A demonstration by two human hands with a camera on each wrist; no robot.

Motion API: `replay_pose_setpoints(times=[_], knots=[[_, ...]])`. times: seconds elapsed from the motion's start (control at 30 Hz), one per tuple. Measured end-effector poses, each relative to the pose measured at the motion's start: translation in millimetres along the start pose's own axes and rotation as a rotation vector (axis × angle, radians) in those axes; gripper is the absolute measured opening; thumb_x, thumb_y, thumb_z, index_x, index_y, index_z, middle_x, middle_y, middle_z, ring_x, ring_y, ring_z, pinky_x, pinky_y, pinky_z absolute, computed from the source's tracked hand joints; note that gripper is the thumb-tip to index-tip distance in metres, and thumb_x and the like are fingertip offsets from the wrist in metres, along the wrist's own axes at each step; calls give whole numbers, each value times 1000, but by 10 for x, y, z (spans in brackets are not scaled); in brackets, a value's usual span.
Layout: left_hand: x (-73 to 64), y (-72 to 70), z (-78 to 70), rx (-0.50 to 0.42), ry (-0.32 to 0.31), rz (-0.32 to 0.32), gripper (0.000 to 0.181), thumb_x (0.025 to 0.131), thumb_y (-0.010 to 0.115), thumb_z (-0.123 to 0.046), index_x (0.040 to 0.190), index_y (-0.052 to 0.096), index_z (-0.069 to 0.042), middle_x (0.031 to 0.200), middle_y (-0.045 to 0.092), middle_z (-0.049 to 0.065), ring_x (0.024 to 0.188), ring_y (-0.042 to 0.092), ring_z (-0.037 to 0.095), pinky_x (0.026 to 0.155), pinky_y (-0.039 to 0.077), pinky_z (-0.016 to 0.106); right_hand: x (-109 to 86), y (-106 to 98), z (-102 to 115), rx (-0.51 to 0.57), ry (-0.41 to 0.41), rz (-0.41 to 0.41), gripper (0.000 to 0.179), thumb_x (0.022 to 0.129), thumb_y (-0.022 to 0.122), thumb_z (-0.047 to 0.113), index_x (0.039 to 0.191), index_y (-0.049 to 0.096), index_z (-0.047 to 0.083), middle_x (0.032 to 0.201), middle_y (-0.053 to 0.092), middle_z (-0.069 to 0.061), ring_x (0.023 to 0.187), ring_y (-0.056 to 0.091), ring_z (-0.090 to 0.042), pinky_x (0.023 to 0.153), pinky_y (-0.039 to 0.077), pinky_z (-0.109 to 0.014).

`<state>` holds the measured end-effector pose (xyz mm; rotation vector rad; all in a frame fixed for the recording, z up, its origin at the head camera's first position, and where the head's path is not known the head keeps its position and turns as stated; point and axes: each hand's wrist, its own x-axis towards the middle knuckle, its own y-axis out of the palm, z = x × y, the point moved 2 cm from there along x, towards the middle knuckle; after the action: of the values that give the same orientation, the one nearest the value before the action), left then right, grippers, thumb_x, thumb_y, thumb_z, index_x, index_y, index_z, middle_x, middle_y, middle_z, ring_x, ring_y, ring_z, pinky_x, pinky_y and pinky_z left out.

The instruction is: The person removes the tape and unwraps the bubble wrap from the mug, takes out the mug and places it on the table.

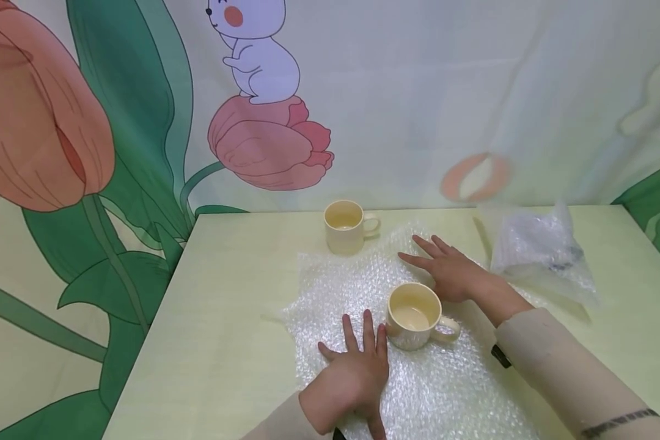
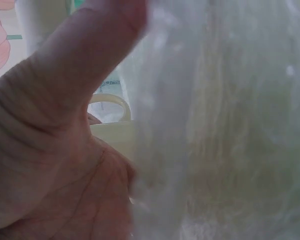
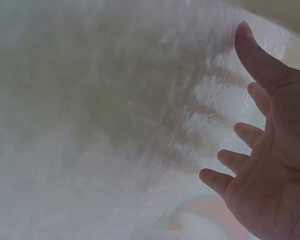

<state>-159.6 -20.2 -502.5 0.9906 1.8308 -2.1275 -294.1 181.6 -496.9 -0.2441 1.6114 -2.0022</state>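
Nearest, the left hand (image 1: 353, 376) lies palm down with its fingers spread on a clear, crinkly sheet of plastic bubble wrap (image 1: 429, 391), the index fingertip right beside a cream-coloured, round mug with a glossy, ceramic look (image 1: 412, 318); whether that fingertip touches it, I cannot tell. The mug stands upright on the sheet, between the two hands, its loop handle (image 1: 447, 330) turned to the person's right. A little farther off, the right hand (image 1: 452, 275) is also spread flat on the sheet, fingers apart and pinching nothing.

The sheet should be very light, soft and springy, prone to slide or curl at its edges, so a flat palm or a pinch at a border would suit it. The mug is probably stiff, moderately heavy and slick, and liable to chip; the handle or a wide grasp around its body looks safest, with care at the rim.

Below is a smooth, pale yellow-green tabletop (image 1: 214, 318). Beyond the right forearm, a crumpled parcel of clear plastic wrapping (image 1: 536, 241) rests there, its contents too blurred to name. Near the far edge stands a second cream mug (image 1: 344, 237), upright. Behind hangs a pale printed backdrop (image 1: 396, 116) with tulips, green leaves and a white cartoon animal
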Motion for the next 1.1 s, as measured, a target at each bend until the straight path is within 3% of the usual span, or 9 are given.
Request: replay_pose_setpoints(times=[0.2, 0.5, 1.1], knots=[[12, 23, -38, 28, -9, -9, 171, 34, 97, -69, 168, 4, -16, 173, -12, 20, 156, -2, 57, 98, 35, 86, 20, 14, -3, 3, 6, 48, 76, 95, 72, 18, 162, 37, 23, 172, 14, -23, 156, 13, -54, 121, 23, -70], [38, 59, -40, 31, -22, 16, 171, 36, 97, -68, 168, 2, -16, 173, -16, 20, 156, -6, 57, 99, 32, 87, 64, 70, -44, 57, 4, 102, 77, 96, 73, 30, 163, 35, 23, 172, 15, -24, 154, 18, -56, 123, 24, -67], [34, 29, -25, 40, 3, -22, 171, 35, 96, -72, 168, 5, -14, 173, -12, 21, 155, -2, 58, 97, 34, 87, 172, -19, -21, -10, 73, 154, 74, 96, 73, 37, 161, 40, 27, 171, 22, -19, 154, 26, -50, 112, 38, -71]])
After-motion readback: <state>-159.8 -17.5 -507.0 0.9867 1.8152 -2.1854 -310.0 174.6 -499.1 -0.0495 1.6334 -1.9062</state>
